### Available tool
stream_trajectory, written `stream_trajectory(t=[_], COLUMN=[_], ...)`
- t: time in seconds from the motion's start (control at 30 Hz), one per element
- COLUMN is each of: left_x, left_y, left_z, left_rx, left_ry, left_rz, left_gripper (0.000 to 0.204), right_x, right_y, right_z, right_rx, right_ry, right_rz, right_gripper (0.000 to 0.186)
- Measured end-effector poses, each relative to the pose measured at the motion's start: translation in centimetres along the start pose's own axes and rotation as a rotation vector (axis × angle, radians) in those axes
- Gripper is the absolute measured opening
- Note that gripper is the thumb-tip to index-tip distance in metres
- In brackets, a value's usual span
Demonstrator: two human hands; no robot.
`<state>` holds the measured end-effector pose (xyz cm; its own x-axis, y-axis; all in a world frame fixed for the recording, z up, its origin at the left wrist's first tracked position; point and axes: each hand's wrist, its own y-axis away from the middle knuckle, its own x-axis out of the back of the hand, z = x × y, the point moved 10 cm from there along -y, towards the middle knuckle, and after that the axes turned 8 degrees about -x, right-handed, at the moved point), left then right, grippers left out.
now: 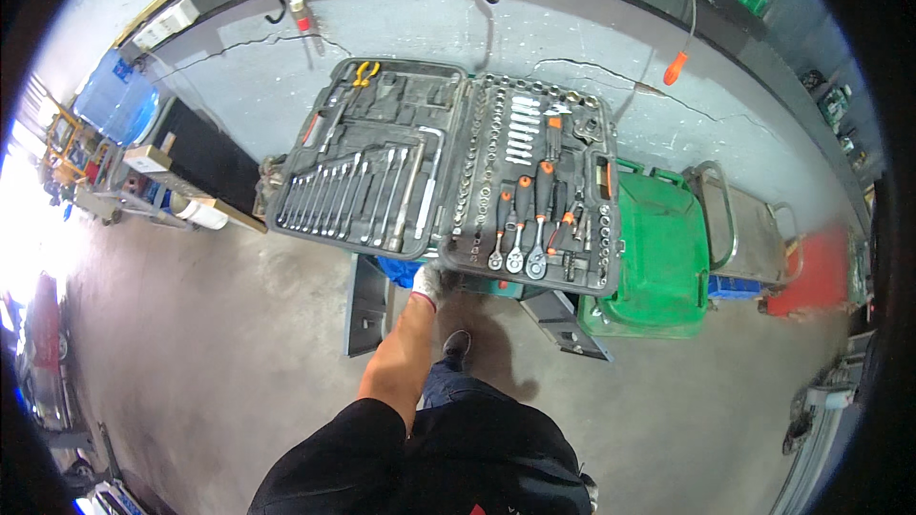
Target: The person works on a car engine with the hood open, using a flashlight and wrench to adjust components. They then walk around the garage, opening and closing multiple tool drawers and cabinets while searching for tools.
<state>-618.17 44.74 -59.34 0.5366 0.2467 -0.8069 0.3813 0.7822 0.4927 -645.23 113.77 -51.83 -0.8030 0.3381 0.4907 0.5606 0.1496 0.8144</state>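
My left hand (426, 282), in a whitish glove with a red cuff, reaches to the near edge of an open black tool case (456, 172), close to where its two halves meet. Its fingers are hidden at that edge, so I cannot tell whether they grip it. The case's left half holds a row of combination wrenches (334, 195) and yellow-handled pliers (364, 74). In the right half lie three ratchets (523, 224) with black and orange handles, and rows of sockets (489, 148). A small pale patch beside my right hip may be my right hand (592, 490); its fingers do not show.
Below the case, a grey cabinet door (365, 310) and another grey panel (567, 326) stand out. A green lidded bin (660, 248) is at the right, with a metal-framed trolley (746, 224) beyond. A water jug (119, 100) stands at left. An orange-handled tool (676, 68) hangs by the wall.
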Motion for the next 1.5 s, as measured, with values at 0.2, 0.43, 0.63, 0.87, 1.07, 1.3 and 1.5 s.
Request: stream_trajectory(t=[0.2,0.43,0.63,0.87,1.07,1.3,1.5], left_x=[-5.7,3.4,9.1,15.1,17.7,12.6,11.6], left_y=[0.2,10.6,21.6,31.1,32.5,35.3,33.1], left_z=[-2.6,-4.1,-4.9,-7.5,-7.4,-5.7,-4.2], left_rx=[0.013,-0.013,-0.092,0.046,-0.012,0.209,0.054], left_ry=[0.129,-0.084,-0.371,-0.623,-0.849,-1.215,-1.558], left_rz=[-0.105,0.208,0.262,0.430,0.386,0.306,0.211], left_gripper=[0.036,0.030,0.029,0.054,0.045,0.035,0.049], right_x=[3.3,5.1,4.0,2.4,1.5,1.8,1.0], right_y=[0.9,3.6,0.8,0.0,-0.3,2.8,-3.0], right_z=[4.0,-4.0,-3.0,-1.0,-0.5,-1.4,8.2], right_rx=[-0.057,-0.029,-0.020,-0.006,0.019,0.058,0.604], right_ry=[-0.177,-0.198,-0.302,-0.112,-0.014,-0.048,0.680], right_rz=[0.085,0.038,-0.007,-0.114,-0.182,-0.206,-0.059], right_gripper=[0.017,0.022,0.009,0.008,0.012,0.008,0.026])
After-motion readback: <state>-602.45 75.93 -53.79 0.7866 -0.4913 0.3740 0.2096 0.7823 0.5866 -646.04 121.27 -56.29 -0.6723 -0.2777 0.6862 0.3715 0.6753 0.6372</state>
